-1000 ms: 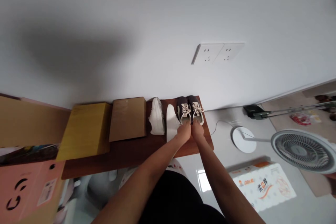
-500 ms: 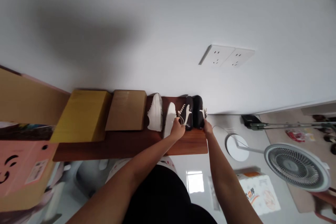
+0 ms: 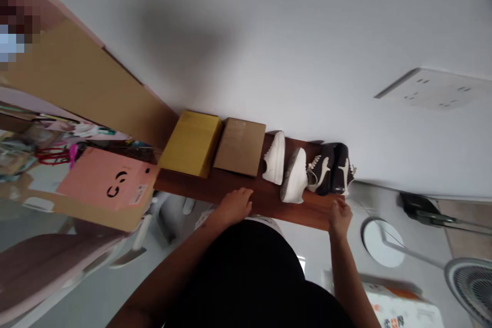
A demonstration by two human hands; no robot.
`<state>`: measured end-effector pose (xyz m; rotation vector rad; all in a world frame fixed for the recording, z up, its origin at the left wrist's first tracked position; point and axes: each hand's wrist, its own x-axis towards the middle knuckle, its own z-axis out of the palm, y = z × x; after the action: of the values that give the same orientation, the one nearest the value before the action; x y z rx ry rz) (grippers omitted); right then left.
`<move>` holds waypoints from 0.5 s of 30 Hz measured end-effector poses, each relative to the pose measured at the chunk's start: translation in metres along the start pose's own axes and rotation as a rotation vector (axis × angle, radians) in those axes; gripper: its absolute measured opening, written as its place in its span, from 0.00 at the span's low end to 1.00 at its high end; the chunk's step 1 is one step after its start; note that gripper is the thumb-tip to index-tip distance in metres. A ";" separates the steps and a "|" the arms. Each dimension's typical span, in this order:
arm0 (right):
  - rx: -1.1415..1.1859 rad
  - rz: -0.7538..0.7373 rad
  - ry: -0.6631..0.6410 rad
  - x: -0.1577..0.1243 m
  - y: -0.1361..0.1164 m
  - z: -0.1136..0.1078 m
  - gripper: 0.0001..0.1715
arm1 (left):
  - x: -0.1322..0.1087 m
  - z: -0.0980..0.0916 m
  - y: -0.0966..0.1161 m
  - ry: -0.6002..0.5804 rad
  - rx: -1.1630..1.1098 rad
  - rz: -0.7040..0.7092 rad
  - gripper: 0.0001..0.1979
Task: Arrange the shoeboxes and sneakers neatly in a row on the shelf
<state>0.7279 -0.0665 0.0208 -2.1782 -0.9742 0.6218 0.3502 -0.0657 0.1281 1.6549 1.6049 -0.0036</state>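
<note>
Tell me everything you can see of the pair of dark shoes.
The dark shoes have cream stripes and pale laces; blur hides their material. They seem to lie on their sides, touching each other, laces facing outward and toes toward the wall. They are at the right end of the reddish-brown board, beside a white shoe. The right hand is by the heel of the right-hand shoe; contact is unclear.

Pink box point(image 3: 98, 179): blk curved marks point(image 3: 113, 192); wht label point(image 3: 137, 195), print too sm. to read. Wht pack point(image 3: 417, 311): Chinese chars. point(image 3: 400, 321) 柔 & 厚, partly cut off.
</note>
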 end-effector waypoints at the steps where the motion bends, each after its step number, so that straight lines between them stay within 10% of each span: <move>1: 0.019 -0.014 -0.083 -0.017 -0.010 0.010 0.32 | -0.011 -0.006 -0.022 0.030 0.024 -0.066 0.21; 9: 0.161 -0.149 -0.746 -0.152 -0.128 0.115 0.20 | -0.061 -0.055 -0.156 0.163 -0.101 -0.157 0.21; 15: 0.336 -0.100 -0.813 -0.226 -0.194 0.199 0.25 | -0.063 -0.101 -0.223 0.421 -0.109 -0.109 0.22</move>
<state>0.3727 -0.0708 0.0634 -1.5599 -1.2440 1.5592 0.0999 -0.0956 0.1100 1.5501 1.9678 0.3927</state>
